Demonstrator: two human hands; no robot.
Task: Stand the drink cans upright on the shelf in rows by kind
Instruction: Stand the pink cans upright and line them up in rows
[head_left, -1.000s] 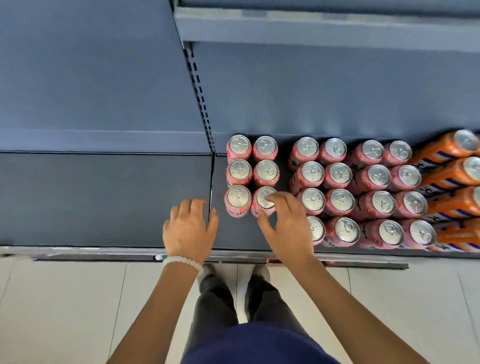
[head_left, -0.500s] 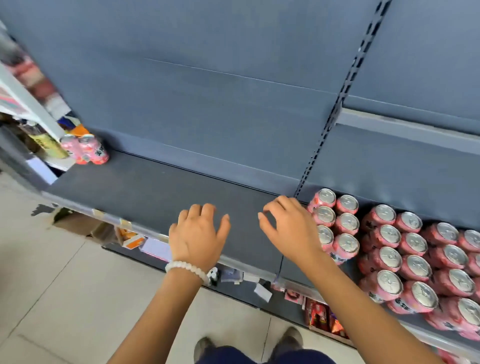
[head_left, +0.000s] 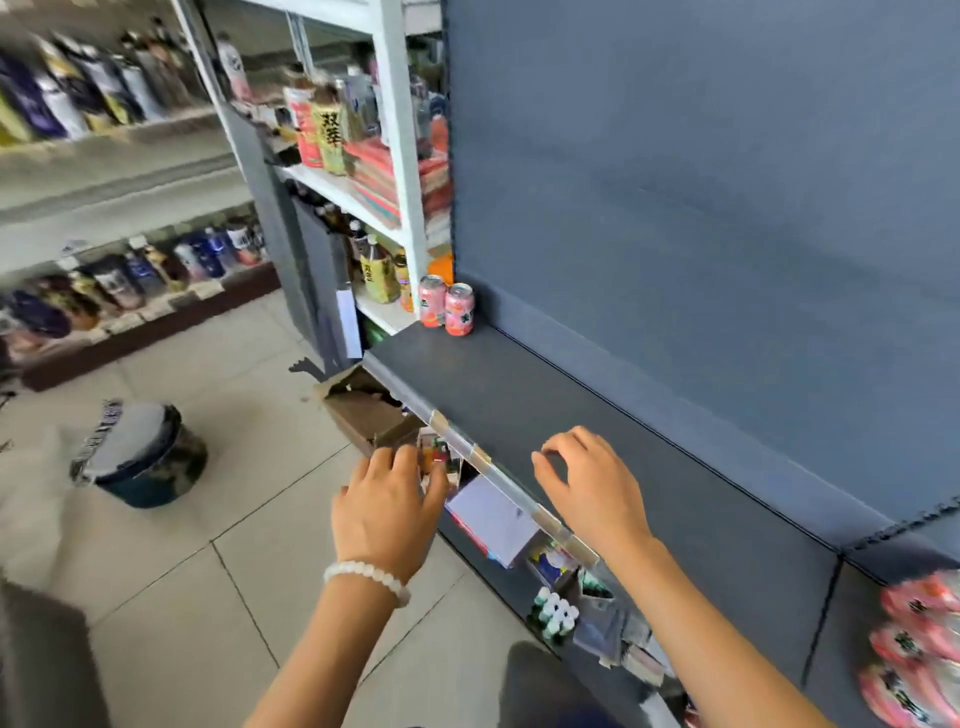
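Observation:
Two pink drink cans (head_left: 447, 307) stand upright at the far left end of the dark grey shelf (head_left: 571, 415). A blurred group of pink cans (head_left: 919, 649) shows at the lower right edge. My left hand (head_left: 387, 512) hovers off the shelf's front edge, fingers relaxed, holding nothing. My right hand (head_left: 587, 488) hangs over the bare shelf with loosely curled fingers and is empty too. Both hands are well short of the two far cans.
An open cardboard box (head_left: 363, 410) sits on the floor by the shelf's left end, and a dark bucket (head_left: 140, 457) stands further left. White shelving (head_left: 395, 171) with bottles adjoins the grey shelf. Small goods (head_left: 556, 613) lie on the lower shelf.
My view has swung left, away from the rows of pink cans toward the shelf's left end. My right hand left the can it touched; both hands moved left along the shelf, empty.

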